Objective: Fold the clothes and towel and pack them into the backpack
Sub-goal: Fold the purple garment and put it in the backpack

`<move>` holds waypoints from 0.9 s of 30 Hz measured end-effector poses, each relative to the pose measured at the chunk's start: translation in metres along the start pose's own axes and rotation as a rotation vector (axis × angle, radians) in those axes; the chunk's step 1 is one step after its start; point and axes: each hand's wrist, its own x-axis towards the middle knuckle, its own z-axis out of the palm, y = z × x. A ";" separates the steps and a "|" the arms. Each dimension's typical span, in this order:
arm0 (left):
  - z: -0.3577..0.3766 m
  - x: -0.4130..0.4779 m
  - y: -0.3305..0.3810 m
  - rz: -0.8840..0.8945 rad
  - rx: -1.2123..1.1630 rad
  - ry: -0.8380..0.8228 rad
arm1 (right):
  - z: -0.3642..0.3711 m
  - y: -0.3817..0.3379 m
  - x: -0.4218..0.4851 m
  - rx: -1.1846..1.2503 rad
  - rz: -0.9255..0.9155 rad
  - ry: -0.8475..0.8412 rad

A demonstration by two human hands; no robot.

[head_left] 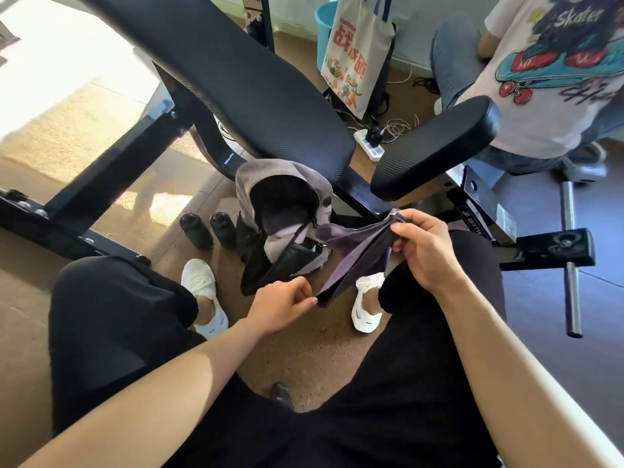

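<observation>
Purple-grey towel is gripped at both ends. The right hand curls its fingers and thumb round the far end, and the left hand pinches the near end. Its long axis runs from near left to far right. The towel hangs above the floor between the knees, just right of the open grey backpack. One fold reaches toward the opening; contact cannot be told. Two dark bottles stand left of the backpack, near the bench.
</observation>
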 end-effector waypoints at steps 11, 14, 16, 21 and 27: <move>0.017 0.004 0.028 0.117 -0.036 0.202 | 0.027 -0.015 -0.019 -0.022 -0.026 -0.090; 0.010 0.000 0.020 0.192 -0.174 0.239 | 0.028 -0.020 -0.021 -0.029 -0.042 -0.118; 0.005 -0.004 0.018 0.169 -0.284 0.307 | 0.028 -0.025 -0.023 -0.040 -0.050 -0.132; -0.004 -0.006 0.014 0.141 -0.225 0.290 | 0.030 -0.038 -0.023 -0.001 -0.064 -0.136; 0.006 0.000 0.020 0.234 0.036 0.271 | 0.030 -0.047 -0.023 -0.046 -0.091 -0.142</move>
